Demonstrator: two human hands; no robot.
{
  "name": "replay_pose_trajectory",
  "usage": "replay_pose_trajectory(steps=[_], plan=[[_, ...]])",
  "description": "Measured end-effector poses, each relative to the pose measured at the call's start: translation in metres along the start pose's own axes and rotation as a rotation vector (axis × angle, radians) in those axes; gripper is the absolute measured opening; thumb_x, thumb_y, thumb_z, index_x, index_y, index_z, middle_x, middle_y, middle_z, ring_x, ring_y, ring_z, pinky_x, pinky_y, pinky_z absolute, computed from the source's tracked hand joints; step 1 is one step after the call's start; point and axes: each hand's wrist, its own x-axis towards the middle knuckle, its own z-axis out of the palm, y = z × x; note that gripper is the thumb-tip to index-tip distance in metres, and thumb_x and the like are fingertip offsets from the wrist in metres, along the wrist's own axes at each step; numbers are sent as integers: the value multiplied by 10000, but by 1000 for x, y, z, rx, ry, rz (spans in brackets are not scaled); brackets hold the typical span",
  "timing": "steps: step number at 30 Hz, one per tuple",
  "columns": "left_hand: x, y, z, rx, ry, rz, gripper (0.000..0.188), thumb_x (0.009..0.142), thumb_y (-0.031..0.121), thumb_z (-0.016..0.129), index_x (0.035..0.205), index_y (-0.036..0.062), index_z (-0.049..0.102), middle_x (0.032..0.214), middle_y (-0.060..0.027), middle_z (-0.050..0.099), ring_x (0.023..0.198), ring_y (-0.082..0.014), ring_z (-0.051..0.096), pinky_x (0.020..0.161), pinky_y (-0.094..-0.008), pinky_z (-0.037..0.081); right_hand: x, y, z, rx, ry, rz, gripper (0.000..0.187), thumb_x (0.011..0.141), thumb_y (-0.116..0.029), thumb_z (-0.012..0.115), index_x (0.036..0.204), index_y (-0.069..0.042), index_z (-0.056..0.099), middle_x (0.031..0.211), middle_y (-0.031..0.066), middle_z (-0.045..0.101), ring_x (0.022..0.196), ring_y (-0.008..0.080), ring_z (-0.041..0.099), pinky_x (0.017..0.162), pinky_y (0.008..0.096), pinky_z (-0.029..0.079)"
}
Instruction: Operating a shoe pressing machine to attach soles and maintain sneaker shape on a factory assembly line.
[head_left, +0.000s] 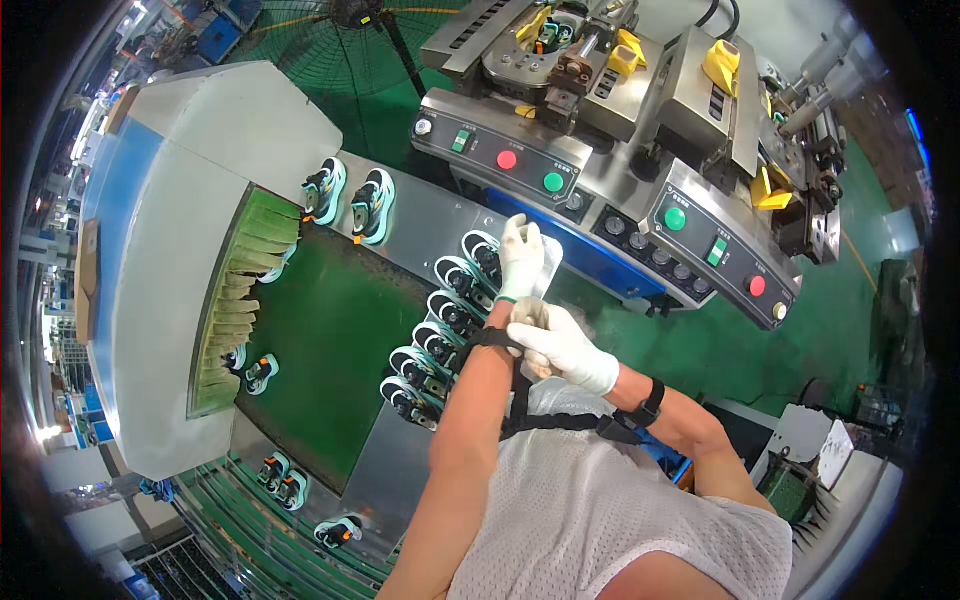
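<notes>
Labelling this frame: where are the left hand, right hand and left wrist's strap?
Left hand (520,262), head view: gloved middle.
Right hand (570,350), head view: gloved middle.
Strap (490,338), head view: black band.

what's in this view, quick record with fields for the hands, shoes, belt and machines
left hand: white glove, beyond the row of shoes; grip unclear
right hand: white glove, close to the black strap on the other arm; contact unclear
row of shoes: on grey metal along the belt's right side
two shoes: side by side on the metal at the belt's far end
green belt: leads to the white machine
white machine: green flaps hang across its opening
control panels: dark, red and green buttons
</notes>
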Motion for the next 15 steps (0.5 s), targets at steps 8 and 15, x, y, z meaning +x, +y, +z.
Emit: replay_pose_trajectory(steps=[8,15], plan=[[-1,23,1,-888,173,-328,403,996,231,491,1328,10,431,1092,-129,611,890,-211,637,728,-323,531,-20,0,-10,-202,38,-45,175,942,-131,606,994,-40,466,737,51,575,446,88,514,397,243,420],[-16,22,-1,164,-80,246,376,943,178,524,1277,7,515,1135,-204,596,1021,-344,606,908,-410,480,-4,-3,-13,-370,-50,-3,206,939,-147,599,1048,-24,475,775,22,558,500,83,521,456,235,441]])
